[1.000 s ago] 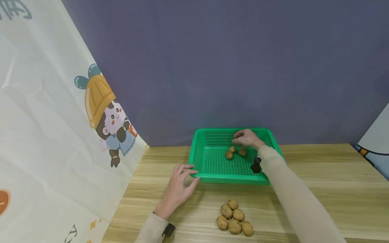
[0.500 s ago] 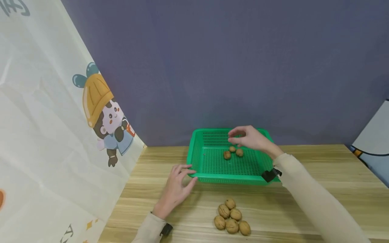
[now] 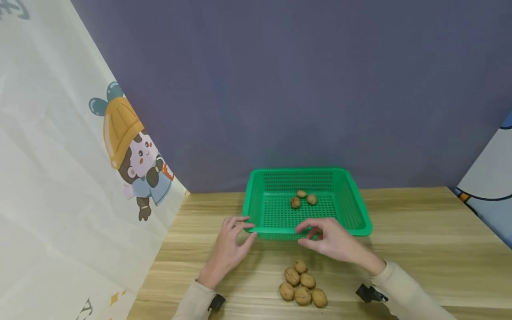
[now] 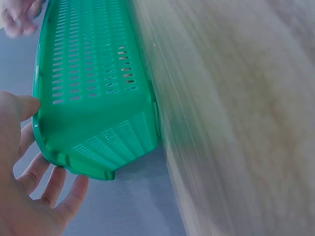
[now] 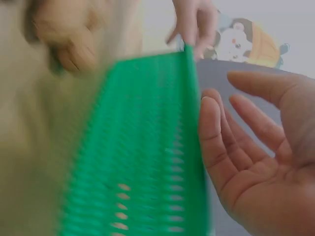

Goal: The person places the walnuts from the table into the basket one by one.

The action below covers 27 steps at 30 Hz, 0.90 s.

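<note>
A green slotted plastic basket [image 3: 358, 200] stands against the back wall, with three walnuts [image 3: 295, 202] lying on its bottom. At the basket's front left corner is my left hand [image 3: 228, 246], its thumb and spread fingers resting along the rim. The left wrist view shows these fingers [image 4: 35, 172] extended around the corner. My right hand [image 3: 334, 240] hovers over the basket's front rim with nothing in it, fingers loosely bent and thumb apart. Several walnuts [image 3: 302, 295] form a close cluster on the table in front of the basket, below the right hand in the head view.
The wood-grain table [image 3: 420, 249] reaches back to a dark blue-grey wall [image 3: 320, 89]. A white sheet with a cartoon figure [image 3: 144, 164] hangs at the left, and another printed sheet [image 3: 486, 184] shows at the right edge.
My right hand has come back from above the walnuts inside the basket to its front rim, toward the person. The left hand has kept its place at the corner; the head view has shifted slightly.
</note>
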Motion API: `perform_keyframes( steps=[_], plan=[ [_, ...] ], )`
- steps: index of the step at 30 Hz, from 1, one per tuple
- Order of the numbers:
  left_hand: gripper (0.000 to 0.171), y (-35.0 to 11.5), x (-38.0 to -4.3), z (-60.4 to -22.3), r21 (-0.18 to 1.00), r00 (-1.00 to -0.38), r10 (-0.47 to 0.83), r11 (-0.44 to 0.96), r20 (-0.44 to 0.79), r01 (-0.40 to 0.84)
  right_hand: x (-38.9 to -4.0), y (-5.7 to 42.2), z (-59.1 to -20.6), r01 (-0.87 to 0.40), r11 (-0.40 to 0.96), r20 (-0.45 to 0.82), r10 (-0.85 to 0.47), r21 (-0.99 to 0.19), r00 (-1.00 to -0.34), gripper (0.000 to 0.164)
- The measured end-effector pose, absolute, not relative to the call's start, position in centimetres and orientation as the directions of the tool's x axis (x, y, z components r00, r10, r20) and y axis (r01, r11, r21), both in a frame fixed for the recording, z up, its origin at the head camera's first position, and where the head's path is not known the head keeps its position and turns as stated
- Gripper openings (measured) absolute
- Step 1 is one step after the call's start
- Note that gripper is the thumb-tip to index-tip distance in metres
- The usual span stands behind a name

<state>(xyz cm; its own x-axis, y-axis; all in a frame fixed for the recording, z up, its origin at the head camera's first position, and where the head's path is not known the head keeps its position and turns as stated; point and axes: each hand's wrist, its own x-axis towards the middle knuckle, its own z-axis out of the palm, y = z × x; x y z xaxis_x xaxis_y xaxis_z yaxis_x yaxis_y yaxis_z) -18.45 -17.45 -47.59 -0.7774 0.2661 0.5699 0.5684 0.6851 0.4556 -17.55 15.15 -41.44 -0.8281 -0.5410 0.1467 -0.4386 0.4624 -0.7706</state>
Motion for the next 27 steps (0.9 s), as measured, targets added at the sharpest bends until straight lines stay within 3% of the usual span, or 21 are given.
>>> perform_keyframes(
  steps=[7, 14, 27],
  plan=[
    [0.019, -17.5, -18.5, -47.5, 0.442, -0.767, 0.273, 0.685, 0.58, 0.579, -16.1, 15.5, -45.3, -0.389, 0.406, 0.077, -0.603, -0.827, -0.794, 0.027],
    [0.02, -17.6, -18.5, -47.6, 0.451, -0.773, 0.262, 0.687, 0.578, 0.57, -16.3, 15.6, -48.1, -0.301, 0.397, -0.016, -0.627, -0.867, -0.779, 0.039],
    [0.021, -17.5, -18.5, -47.6, 0.46, -0.777, 0.258, 0.684, 0.574, 0.566, -16.7, 15.2, -49.3, -0.295, 0.422, -0.048, -0.636, -0.857, -0.77, 0.038]
  ],
)
